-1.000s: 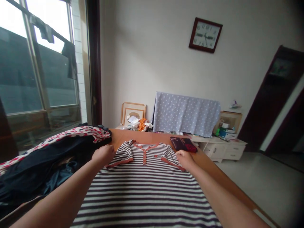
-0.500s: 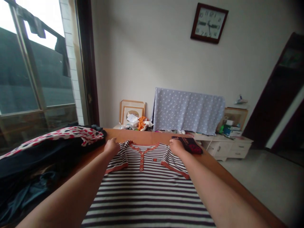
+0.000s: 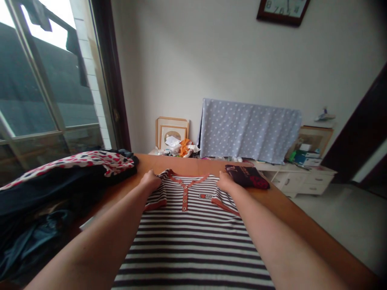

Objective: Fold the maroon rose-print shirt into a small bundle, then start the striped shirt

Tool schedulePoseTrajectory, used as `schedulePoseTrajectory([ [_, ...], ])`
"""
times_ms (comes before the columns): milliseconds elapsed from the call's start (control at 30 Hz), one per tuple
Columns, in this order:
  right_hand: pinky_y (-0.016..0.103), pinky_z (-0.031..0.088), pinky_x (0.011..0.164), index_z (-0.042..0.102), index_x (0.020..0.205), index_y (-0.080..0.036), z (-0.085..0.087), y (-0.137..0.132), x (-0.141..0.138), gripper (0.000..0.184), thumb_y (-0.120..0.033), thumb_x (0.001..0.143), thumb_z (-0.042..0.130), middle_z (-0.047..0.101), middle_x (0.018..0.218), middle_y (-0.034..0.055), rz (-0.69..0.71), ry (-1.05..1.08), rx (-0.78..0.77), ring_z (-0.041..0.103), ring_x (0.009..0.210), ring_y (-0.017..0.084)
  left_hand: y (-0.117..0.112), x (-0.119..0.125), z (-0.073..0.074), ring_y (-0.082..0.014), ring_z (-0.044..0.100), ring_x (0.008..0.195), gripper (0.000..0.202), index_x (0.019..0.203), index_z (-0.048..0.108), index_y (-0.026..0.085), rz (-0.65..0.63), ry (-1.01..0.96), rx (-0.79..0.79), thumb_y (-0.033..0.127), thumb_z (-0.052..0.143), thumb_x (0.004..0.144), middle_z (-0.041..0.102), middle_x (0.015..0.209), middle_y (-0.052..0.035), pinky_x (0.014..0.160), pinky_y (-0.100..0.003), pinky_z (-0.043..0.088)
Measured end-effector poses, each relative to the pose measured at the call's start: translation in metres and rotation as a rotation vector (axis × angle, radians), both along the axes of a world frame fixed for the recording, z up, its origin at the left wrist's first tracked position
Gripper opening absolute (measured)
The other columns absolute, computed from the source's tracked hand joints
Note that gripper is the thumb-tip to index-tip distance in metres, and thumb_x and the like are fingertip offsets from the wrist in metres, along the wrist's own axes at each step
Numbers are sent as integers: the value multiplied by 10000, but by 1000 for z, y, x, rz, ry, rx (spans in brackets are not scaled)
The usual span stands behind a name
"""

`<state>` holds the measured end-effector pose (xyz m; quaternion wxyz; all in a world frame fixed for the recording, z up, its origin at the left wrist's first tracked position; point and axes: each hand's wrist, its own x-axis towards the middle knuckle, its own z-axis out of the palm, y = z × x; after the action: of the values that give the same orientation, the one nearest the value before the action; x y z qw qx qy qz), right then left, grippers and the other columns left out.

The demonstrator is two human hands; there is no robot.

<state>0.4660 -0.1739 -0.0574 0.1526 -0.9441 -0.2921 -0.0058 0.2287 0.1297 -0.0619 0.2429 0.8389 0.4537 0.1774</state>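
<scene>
Now the left hand [image 3: 150,181] and right hand [image 3: 225,181] pinch the shoulders of a striped henley shirt [image 3: 187,241] lying flat on the wooden bench [image 3: 290,209]; an even grip keeps the stripes square. A dark folded item [image 3: 246,177] sits just beyond the right hand, a heap of clothes [image 3: 69,181] off left.

The top edge cuts off the wall clock [image 3: 283,11], the bottom edge the striped shirt [image 3: 193,249].

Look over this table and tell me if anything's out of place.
The heap of dark clothes looks untidy: it spills over the left edge of the table, unlike the flat striped shirt, and a white scrap pokes out beneath it.
</scene>
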Motion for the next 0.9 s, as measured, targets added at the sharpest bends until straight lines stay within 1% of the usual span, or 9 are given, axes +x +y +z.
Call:
schedulePoseTrajectory([
  [100, 360, 460, 945, 707, 1205, -177, 4, -6, -13, 415, -157, 805, 600, 678, 1225, 182, -24, -11, 13, 639, 1130, 299, -12, -4, 3, -344, 691, 1037, 482, 1156, 692, 188, -29, -51, -37, 383, 698, 715, 745, 1142, -162, 775, -367, 505],
  [167, 340, 467, 885, 742, 1102, -209, 8, -12, -25, 323, -177, 818, 590, 686, 1180, 154, -43, -22, 31, 655, 1058, 276, -21, -8, 8, -300, 713, 938, 325, 1001, 734, 204, -61, -98, -75, 363, 690, 721, 776, 998, -113, 724, -334, 506],
  [200, 323, 464, 858, 744, 1072, -216, 10, -16, -32, 297, -180, 820, 590, 685, 1162, 141, -52, -32, 44, 656, 1028, 259, -26, -11, 11, -277, 717, 886, 275, 953, 737, 203, -71, -124, -94, 348, 685, 724, 778, 937, -96, 692, -316, 505],
  [300, 275, 438, 786, 726, 1016, -222, 16, -30, -50, 250, -163, 821, 582, 683, 1095, 100, -67, -67, 90, 643, 949, 209, -39, -25, 23, -231, 707, 790, 231, 917, 726, 184, -73, -211, -125, 293, 669, 721, 767, 856, -78, 621, -280, 490],
  [367, 262, 413, 746, 706, 982, -220, 21, -42, -62, 220, -154, 833, 558, 680, 1031, 75, -62, -88, 120, 627, 899, 189, -47, -41, 33, -218, 696, 759, 227, 910, 714, 172, -72, -272, -127, 280, 657, 718, 756, 833, -76, 603, -271, 481],
  [500, 251, 367, 709, 667, 920, -215, 33, -74, -93, 174, -144, 853, 523, 662, 950, 40, -12, -110, 186, 598, 840, 164, -69, -87, 55, -194, 669, 732, 241, 908, 686, 163, -99, -395, -127, 304, 631, 721, 725, 786, -53, 607, -257, 477],
  [633, 250, 348, 702, 637, 877, -213, 41, -115, -134, 119, -147, 829, 551, 650, 924, 35, 62, -144, 286, 577, 813, 162, -104, -146, 70, -172, 646, 724, 269, 929, 667, 163, -132, -479, -168, 304, 618, 705, 697, 773, -28, 624, -247, 483],
  [767, 257, 358, 714, 602, 872, -219, 39, -157, -177, 104, -157, 815, 541, 645, 897, 23, 141, -218, 374, 583, 829, 176, -143, -206, 77, -163, 647, 718, 280, 910, 651, 164, -189, -562, -252, 329, 641, 684, 688, 779, -16, 649, -251, 499],
  [900, 270, 392, 751, 586, 907, -227, 34, -197, -222, 148, -156, 797, 518, 654, 942, 28, 182, -271, 456, 599, 862, 193, -174, -260, 76, -155, 627, 692, 261, 859, 640, 164, -227, -696, -353, 319, 692, 655, 668, 741, -4, 636, -248, 473],
])
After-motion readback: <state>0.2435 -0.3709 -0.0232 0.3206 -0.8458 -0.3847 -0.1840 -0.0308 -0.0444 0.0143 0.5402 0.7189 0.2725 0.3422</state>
